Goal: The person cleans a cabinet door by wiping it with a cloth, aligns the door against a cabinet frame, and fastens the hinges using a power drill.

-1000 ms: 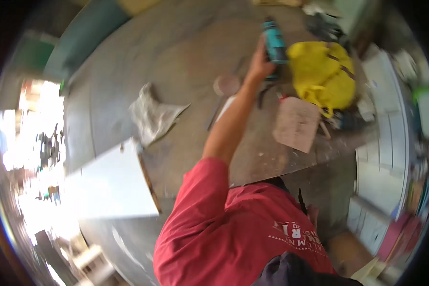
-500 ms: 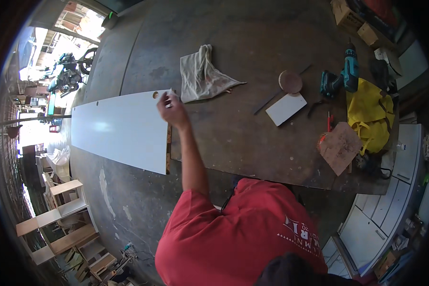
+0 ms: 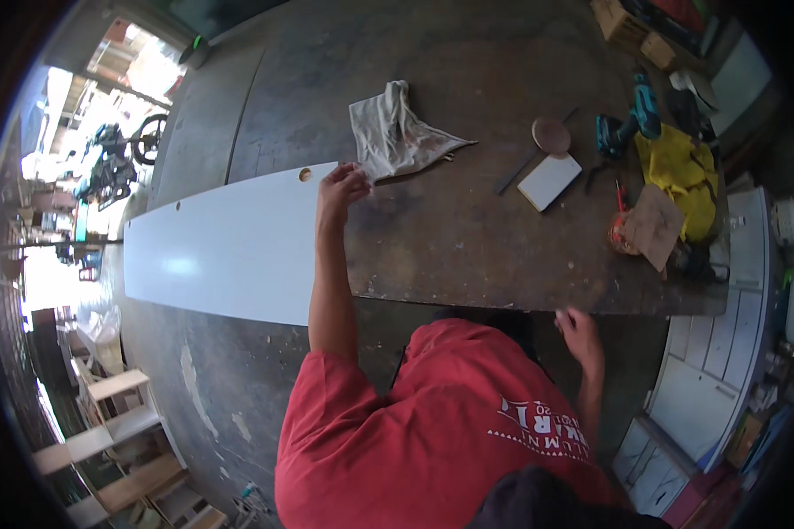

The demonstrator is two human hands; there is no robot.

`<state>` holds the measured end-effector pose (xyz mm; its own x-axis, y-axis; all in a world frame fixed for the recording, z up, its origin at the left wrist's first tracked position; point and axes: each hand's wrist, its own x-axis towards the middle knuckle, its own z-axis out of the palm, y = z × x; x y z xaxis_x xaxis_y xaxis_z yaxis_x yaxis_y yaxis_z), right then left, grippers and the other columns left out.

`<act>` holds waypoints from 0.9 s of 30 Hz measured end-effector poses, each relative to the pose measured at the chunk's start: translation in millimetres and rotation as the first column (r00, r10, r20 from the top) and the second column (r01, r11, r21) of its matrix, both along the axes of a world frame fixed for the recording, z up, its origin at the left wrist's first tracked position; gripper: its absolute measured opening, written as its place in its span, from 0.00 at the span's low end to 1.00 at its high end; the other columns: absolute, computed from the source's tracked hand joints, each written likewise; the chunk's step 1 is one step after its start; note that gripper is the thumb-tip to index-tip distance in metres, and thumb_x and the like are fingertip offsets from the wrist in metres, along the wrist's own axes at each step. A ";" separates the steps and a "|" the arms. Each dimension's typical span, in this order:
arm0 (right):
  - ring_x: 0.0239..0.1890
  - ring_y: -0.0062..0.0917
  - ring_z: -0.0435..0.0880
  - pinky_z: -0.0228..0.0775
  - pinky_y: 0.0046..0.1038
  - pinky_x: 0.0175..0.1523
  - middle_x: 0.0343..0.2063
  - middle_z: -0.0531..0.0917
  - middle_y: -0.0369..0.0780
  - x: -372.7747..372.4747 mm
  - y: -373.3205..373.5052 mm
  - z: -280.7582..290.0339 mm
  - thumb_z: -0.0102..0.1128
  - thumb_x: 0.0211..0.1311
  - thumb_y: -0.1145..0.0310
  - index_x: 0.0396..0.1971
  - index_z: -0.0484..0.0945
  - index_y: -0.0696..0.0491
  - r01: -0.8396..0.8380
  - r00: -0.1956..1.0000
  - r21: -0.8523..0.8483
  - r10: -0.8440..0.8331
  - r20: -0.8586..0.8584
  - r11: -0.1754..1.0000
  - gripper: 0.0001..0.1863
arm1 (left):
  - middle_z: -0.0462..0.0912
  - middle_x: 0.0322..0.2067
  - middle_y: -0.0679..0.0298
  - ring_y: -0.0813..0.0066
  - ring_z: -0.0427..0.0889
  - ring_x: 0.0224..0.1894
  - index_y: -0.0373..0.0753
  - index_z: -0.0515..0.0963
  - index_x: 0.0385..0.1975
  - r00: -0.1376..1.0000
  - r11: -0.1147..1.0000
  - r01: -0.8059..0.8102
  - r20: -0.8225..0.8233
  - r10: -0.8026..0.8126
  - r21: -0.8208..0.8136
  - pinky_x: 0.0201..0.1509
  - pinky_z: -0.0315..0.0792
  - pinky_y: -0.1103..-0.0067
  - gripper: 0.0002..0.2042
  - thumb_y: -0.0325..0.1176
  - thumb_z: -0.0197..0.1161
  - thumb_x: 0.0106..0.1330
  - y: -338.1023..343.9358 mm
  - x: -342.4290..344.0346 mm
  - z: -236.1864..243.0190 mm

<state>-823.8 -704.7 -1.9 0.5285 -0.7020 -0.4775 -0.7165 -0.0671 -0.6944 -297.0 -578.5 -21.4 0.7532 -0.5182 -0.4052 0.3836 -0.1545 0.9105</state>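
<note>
My left hand [image 3: 345,183] is at the right end of the long white panel [image 3: 229,242], beside the corner with a round hole. Its fingers are curled together in a pinch; a small pale blur shows at the fingertips, too unclear to name. Just beyond lies a crumpled grey-white cloth [image 3: 397,132] on the dark workbench [image 3: 450,238]. My right hand [image 3: 580,335] hangs at the bench's front edge, fingers loosely bent and apart, with nothing visible in them.
Right of the cloth lie a round brown disc [image 3: 551,137], a thin dark strip [image 3: 513,178] and a small white board [image 3: 549,182]. Farther right are a teal cordless drill [image 3: 644,110], yellow fabric [image 3: 684,176] and a brown flat piece [image 3: 655,225]. White cabinets [image 3: 706,353] stand at the right.
My left hand has shifted off the panel's corner to just past its right end. My right hand has come into view at the bench's front edge. The view has swung slightly.
</note>
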 end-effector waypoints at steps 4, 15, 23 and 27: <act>0.24 0.14 0.73 0.66 0.22 0.30 0.20 0.77 0.32 83.7 9.8 25.1 0.54 0.71 0.63 0.29 0.78 0.58 -0.026 0.960 0.229 -0.040 0.278 0.973 0.14 | 0.83 0.27 0.61 0.75 0.83 0.27 0.26 0.78 0.51 0.980 0.976 0.191 0.070 -0.184 -0.109 0.33 0.80 0.81 0.17 0.27 0.62 0.64 -5.8 -67.6 30.0; 0.40 0.18 0.81 0.75 0.23 0.46 0.37 0.81 0.36 156.1 5.0 43.0 0.47 0.74 0.66 0.49 0.77 0.59 0.110 0.696 0.492 -0.421 0.582 0.863 0.14 | 0.84 0.20 0.59 0.78 0.82 0.19 0.27 0.83 0.42 0.804 0.838 0.521 0.234 -0.546 0.163 0.24 0.76 0.81 0.13 0.31 0.62 0.64 -48.6 -205.4 22.9; 0.46 0.28 0.82 0.73 0.27 0.54 0.46 0.83 0.45 142.2 -2.4 28.1 0.43 0.72 0.71 0.54 0.74 0.62 0.057 0.913 -0.029 -0.041 0.407 0.998 0.17 | 0.83 0.19 0.61 0.79 0.81 0.18 0.29 0.84 0.39 0.725 0.766 0.621 0.250 -0.642 0.165 0.24 0.75 0.81 0.12 0.31 0.60 0.64 -63.3 -235.2 30.6; 0.51 0.33 0.82 0.71 0.29 0.57 0.48 0.82 0.48 135.0 -3.2 32.4 0.40 0.71 0.74 0.55 0.73 0.61 0.083 0.905 -0.078 -0.043 0.424 0.993 0.18 | 0.83 0.19 0.61 0.78 0.82 0.19 0.29 0.84 0.40 0.718 0.749 0.643 0.213 -0.662 0.161 0.24 0.76 0.80 0.12 0.31 0.60 0.64 -68.0 -241.6 32.7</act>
